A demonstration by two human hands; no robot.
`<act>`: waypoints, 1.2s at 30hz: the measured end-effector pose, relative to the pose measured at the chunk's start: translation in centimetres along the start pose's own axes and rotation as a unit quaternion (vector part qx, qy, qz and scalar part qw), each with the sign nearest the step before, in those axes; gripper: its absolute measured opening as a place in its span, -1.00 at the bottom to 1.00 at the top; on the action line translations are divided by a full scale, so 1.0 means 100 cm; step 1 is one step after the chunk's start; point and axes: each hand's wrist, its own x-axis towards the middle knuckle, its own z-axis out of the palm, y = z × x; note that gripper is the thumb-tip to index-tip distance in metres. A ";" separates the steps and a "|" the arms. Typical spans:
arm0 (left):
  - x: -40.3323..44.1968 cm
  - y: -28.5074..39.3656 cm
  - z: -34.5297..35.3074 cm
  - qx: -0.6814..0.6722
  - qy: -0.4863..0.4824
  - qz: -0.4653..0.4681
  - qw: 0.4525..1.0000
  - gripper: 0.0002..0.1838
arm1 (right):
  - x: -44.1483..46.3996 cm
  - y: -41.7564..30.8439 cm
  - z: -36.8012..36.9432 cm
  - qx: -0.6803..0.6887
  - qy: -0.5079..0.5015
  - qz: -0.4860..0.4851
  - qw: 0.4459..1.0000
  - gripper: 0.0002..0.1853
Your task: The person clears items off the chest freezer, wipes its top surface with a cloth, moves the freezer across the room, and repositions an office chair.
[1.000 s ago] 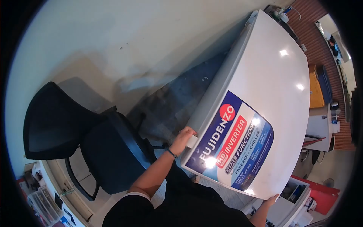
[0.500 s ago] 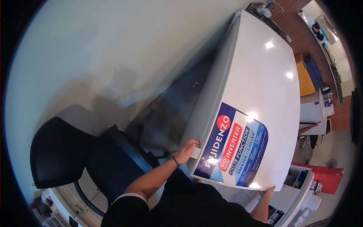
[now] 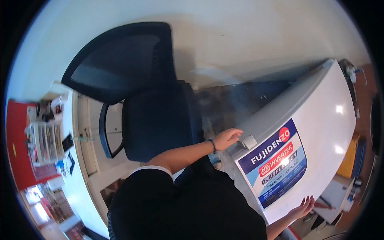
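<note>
A white chest freezer (image 3: 320,132) with a large blue and red sticker (image 3: 276,164) on its lid fills the right side. My left hand (image 3: 227,139) is beside the light handle (image 3: 249,142) at the freezer's near left edge, its fingers loosely extended and not wrapped round the handle. Over the lid's near right part, my right hand (image 3: 303,208) has its palm turned up and its fingers apart, holding nothing. A dark band circles my left wrist.
A black office chair (image 3: 160,120) stands left of me, against the wall (image 3: 248,36). Farther left is a white counter (image 3: 76,168) with a drawer organiser (image 3: 45,140) and a phone (image 3: 67,142). Yellow and blue items (image 3: 349,158) lie beyond the freezer at right.
The view has turned left, bringing more counter into sight. My left hand has come off the handle, and my right hand has let go of the lid's near corner and turned palm up.
</note>
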 end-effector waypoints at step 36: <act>-0.853 -0.130 0.386 -0.089 0.527 -0.447 0.717 -0.80 | -0.519 -0.022 0.049 -0.021 -0.555 0.007 0.832 -0.14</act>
